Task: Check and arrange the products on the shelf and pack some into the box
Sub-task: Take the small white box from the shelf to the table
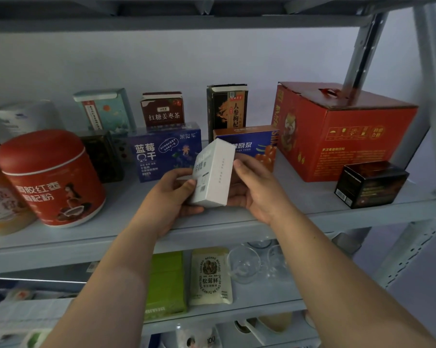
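Head view: grey shelf [302,197]; white box [213,174] in grip of left hand [171,194], right hand [257,190]

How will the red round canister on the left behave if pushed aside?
The red canister stands upright on a broad flat base, so it probably slides rather than tips. Its round, glossy wall looks slippery; knocked over, it would likely roll.

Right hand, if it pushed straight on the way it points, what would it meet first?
The right hand holds the white box; beyond it, probably the dark blue box behind, though depth is unclear.
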